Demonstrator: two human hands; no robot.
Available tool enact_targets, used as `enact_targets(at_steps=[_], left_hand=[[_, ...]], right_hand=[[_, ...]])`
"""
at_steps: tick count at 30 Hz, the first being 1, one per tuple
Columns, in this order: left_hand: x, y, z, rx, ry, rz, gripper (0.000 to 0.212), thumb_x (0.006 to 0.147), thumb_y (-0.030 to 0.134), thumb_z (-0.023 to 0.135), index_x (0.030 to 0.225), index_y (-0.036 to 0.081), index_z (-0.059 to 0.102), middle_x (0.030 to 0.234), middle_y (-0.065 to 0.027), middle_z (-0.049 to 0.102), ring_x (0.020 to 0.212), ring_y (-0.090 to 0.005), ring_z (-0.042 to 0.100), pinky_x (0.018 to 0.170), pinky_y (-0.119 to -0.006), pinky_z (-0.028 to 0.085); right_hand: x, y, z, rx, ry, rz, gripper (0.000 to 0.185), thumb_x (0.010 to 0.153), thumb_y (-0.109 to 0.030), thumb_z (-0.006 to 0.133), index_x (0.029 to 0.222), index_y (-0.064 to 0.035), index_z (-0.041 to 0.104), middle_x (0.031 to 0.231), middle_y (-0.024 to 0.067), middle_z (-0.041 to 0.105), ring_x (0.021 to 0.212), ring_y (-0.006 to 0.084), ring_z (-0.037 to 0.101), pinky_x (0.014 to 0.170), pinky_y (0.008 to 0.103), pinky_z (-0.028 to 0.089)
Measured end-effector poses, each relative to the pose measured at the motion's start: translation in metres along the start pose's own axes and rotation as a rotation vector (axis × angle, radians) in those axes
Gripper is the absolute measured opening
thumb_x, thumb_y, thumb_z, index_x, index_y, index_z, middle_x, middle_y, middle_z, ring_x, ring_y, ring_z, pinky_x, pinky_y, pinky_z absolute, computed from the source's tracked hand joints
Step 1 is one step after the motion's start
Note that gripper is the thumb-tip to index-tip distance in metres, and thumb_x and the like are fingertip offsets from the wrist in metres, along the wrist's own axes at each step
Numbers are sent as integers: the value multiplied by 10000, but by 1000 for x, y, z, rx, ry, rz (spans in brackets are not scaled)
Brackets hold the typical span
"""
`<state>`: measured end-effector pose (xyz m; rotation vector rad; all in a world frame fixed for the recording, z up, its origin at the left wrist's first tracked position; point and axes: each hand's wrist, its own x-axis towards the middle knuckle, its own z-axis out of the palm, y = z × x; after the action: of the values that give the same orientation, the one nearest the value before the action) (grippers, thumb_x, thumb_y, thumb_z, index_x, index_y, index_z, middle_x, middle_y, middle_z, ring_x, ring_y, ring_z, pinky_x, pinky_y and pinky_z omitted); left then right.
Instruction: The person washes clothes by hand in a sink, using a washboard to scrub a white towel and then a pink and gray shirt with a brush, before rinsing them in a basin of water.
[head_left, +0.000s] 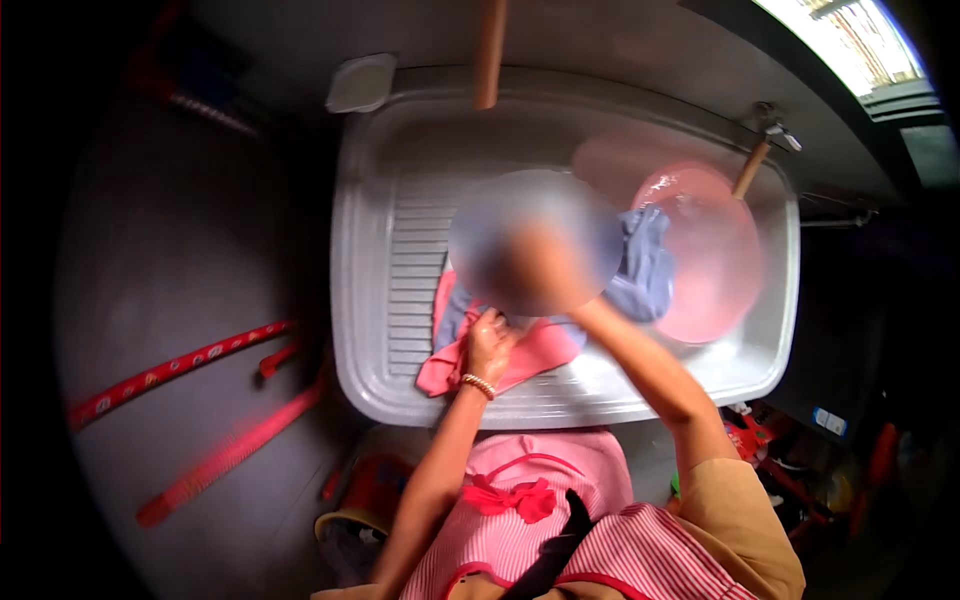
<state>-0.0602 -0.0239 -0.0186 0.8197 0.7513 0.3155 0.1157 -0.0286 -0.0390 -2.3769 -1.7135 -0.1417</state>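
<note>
A pink and grey-blue garment (540, 352) lies in a white laundry sink, partly over its ribbed washboard (420, 285). My left hand (491, 341), with a beaded bracelet at the wrist, is closed on the cloth near the sink's front edge. A blurred oval covers most of my right hand (544, 262), which is over the middle of the garment; its fingers and what they hold cannot be made out. Grey-blue cloth (645, 262) extends right, against a pink basin (709, 262) that appears to hold water.
Above the basin a tap (780, 136) has an orange-brown tube (750, 169) on it. Another such tube (491, 60) hangs over the sink's back rim (600, 79). A bucket (349, 536) holding dark cloth stands below left. Red items (750, 435) lie to the right.
</note>
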Motion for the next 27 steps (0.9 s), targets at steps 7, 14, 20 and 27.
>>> enact_targets(at_steps=[7,14,20,27], left_hand=[[-1,14,16,17,-38,-38,365,727,-129,540,1072,-33,474,990,-63,573,920,-132,556,771,-225,446],[4,-1,-5,-343,284,-84,444,717,-91,629,1129,-6,487,1029,-22,569,912,-133,555,817,-221,460],[1,10,2,30,22,-52,398,708,-144,550,1085,-30,492,988,-62,584,893,-121,562,746,-221,448],[0,-1,-20,14,47,-12,270,715,-127,571,945,3,516,858,-24,584,746,-77,545,632,-178,428]], right_hand=[[28,38,3,56,169,208,356,746,-252,624,1007,-48,495,873,170,532,704,342,585,554,446,481],[-9,-52,-55,448,-5,127,358,717,-227,631,1003,-55,501,844,176,517,724,351,561,577,454,460],[34,-10,-58,279,-120,258,480,726,-355,646,1082,-69,498,933,138,538,940,329,522,762,458,435],[41,170,-161,175,460,398,466,697,-362,661,1025,-46,563,989,201,520,948,356,481,807,450,403]])
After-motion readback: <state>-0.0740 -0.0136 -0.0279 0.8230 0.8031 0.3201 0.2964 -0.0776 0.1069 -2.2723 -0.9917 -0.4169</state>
